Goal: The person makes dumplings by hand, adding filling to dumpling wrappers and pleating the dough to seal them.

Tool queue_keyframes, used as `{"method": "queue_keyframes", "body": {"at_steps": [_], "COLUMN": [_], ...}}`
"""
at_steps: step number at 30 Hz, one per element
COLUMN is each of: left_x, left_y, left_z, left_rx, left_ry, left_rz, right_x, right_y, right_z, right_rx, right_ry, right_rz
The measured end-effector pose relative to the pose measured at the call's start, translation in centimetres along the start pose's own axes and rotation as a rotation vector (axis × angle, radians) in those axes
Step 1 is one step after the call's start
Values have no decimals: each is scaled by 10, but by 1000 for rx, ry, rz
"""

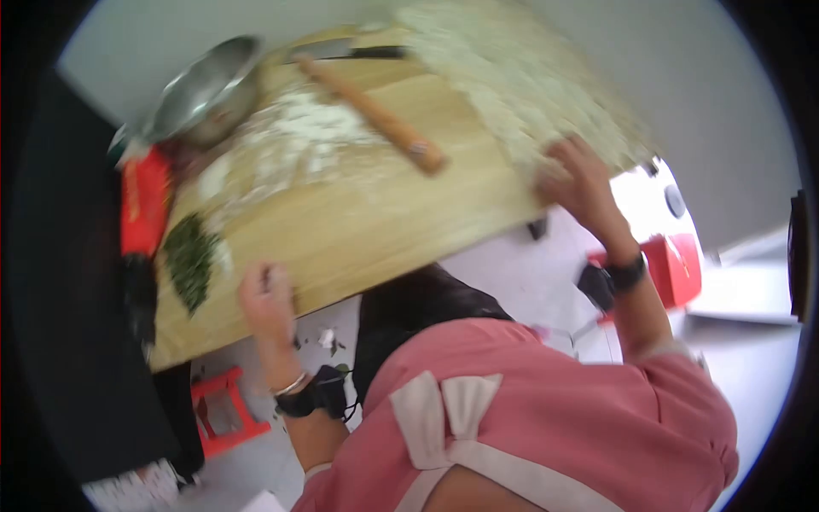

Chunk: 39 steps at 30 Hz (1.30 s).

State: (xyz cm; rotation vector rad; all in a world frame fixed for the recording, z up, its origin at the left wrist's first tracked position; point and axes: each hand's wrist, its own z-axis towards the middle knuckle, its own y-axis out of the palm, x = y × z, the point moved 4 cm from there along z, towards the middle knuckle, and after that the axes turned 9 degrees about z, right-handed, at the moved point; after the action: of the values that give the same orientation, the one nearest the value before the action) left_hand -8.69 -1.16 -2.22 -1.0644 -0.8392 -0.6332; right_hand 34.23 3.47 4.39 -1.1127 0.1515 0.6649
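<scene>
My left hand [268, 299] is at the front edge of the wooden board [341, 230], right of a pile of chopped greens [191, 260]. Its fingers are curled in and blurred; something small and dark shows at them, too unclear to name. At the board's right side my right hand [578, 181] has its fingers bent down at the edge of the pale, floury dough pieces [512, 77]. Whether it grips one is hidden by blur. A wooden rolling pin [371, 113] lies across the board between white flour [303, 128] and the dough.
A metal bowl [209, 94] stands at the back left, near a knife [358, 51]. Beside the board at left is a person's red sleeve [143, 205] and dark clothing. A red stool [226, 414] is below left; another red seat [674, 271] is at right.
</scene>
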Motion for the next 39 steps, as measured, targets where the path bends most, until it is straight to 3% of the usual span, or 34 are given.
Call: {"method": "queue_keyframes", "body": {"at_steps": [2, 7, 9, 14, 15, 21, 26, 29, 30, 33, 35, 39], "left_x": [6, 24, 21, 2, 2, -1, -2, -6, -5, -4, -13, -21], "left_y": [2, -16, -28, -44, -44, -47, -46, -45, -47, -45, -45, -41], "left_z": [1, -1, 3, 12, 12, 11, 11, 10, 8, 10, 9, 11], "left_rx": [-18, 57, 93, 170, 179, 174, 179, 154, 196, 268, 215, 180], "left_ry": [-31, 34, 8, -62, -56, -66, -65, -41, -58, 5, -90, -76], "left_rz": [-118, 10, 46, 77, 52, 17, -19, -41, 16, 121, 44, -45], "right_x": [-21, -99, -144, -211, -217, -242, -244, -246, -246, -251, -257, -261], "right_y": [-5, -4, 14, 136, 174, 314, 339, 353, 363, 367, 356, 345], "right_z": [14, 70, 97, 176, 196, 255, 267, 274, 274, 271, 261, 251], "right_rx": [11, -82, -289, -678, -654, -505, -364, -360, -263, -170, -67, -167], "right_ry": [0, -193, -365, -693, -702, -413, -194, -273, -338, -244, -248, -191], "right_rz": [28, 130, 257, 407, 427, 289, 261, 258, 259, 318, 347, 375]}}
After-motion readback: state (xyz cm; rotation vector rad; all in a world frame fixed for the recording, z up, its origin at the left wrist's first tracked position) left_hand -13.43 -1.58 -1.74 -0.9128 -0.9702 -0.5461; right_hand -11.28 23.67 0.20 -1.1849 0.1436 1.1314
